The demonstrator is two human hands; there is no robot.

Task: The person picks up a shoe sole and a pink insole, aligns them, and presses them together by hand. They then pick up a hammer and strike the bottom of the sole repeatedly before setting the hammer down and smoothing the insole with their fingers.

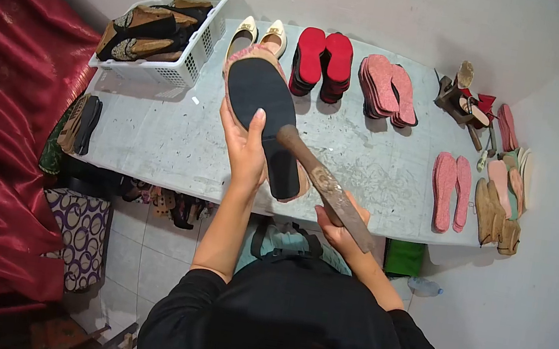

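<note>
My left hand [248, 147] grips a shoe [260, 92] with its black sole turned up toward the camera, the thumb lying on the sole. My right hand [343, 229] is wrapped round a worn hammer-like tool [322, 179]. The rounded head of the tool is at the edge of the sole, near the middle of the shoe; whether it touches cannot be made out. Both things are held above the pale table [188, 154]. Behind the shoe, a pair of cream shoes [276, 29] stands on the table.
A white basket [205, 44] of shoes stands back left. Red-topped soles [309, 56] and pink insoles [379, 88] are stacked at the back. More pink insoles [443, 192], brown pieces [488, 213] and tools [490, 144] lie right. Dark soles [88, 124] lie left.
</note>
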